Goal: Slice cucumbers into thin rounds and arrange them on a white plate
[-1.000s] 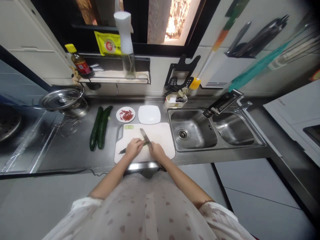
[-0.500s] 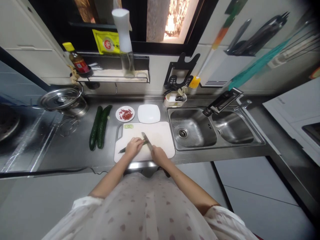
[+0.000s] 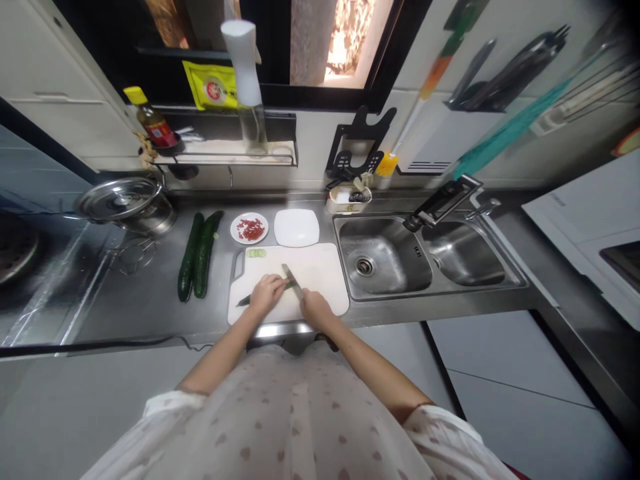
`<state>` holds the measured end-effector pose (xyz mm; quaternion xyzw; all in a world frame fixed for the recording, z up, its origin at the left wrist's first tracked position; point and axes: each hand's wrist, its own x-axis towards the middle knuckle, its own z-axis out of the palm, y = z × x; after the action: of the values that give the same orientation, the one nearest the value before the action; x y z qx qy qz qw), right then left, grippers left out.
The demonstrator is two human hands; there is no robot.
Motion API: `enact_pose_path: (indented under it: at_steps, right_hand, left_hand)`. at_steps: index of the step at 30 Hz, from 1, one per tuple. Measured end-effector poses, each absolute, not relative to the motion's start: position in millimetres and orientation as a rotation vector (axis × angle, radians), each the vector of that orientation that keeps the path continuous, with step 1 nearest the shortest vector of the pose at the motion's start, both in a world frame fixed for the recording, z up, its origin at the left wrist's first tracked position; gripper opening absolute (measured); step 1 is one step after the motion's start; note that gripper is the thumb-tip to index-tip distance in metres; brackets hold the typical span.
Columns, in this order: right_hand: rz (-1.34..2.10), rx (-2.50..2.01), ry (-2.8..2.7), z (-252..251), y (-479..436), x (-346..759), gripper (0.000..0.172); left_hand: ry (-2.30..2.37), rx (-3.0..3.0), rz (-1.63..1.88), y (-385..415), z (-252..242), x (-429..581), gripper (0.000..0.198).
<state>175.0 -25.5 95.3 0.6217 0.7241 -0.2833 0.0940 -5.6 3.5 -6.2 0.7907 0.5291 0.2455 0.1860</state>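
On the white cutting board [image 3: 320,273] lies a cucumber [image 3: 246,301], mostly covered by my left hand [image 3: 267,293], whose fingers are curled down on it. My right hand [image 3: 313,307] is closed on the handle of a knife [image 3: 291,280]; the blade angles up and to the left, resting against the cucumber beside my left fingertips. A few cucumber slices [image 3: 257,253] sit at the board's far left corner.
Two whole cucumbers [image 3: 196,255] lie left of the board. Behind it are a small plate of chopped red chilli [image 3: 249,229] and an empty white square plate [image 3: 297,227]. A steel pot [image 3: 127,202] stands far left, a double sink [image 3: 425,257] on the right.
The knife blade and my right hand have shifted slightly back toward me and to the left along the cucumber. My left hand stays on the cucumber.
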Motion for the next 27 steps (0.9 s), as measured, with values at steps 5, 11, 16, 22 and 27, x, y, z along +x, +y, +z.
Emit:
enact_pose_path:
  at_steps: [5, 11, 16, 22, 27]
  right_hand:
    - [-0.813, 1.839, 2.156, 89.3, -21.0, 172.7, 0.029]
    - [-0.791, 1.839, 2.178, 83.2, -9.5, 164.2, 0.034]
    - [-0.805, 1.830, 2.198, 81.4, -3.5, 160.0, 0.035]
    - [-0.794, 1.839, 2.176, 78.6, -15.3, 166.3, 0.032]
    - [-0.805, 1.813, 2.143, 83.0, -23.3, 170.9, 0.032]
  left_hand:
    - [1.475, 2.225, 0.673, 4.3, -4.4, -6.1, 0.025]
    - [1.476, 2.240, 0.671, 3.3, -3.0, -5.5, 0.025]
    - [1.474, 2.240, 0.664, 3.6, -3.3, -5.8, 0.025]
    - [1.481, 2.227, 0.672, 3.9, -4.4, -5.7, 0.024]
    - [1.480, 2.231, 0.665, 3.8, -5.6, -5.5, 0.024]
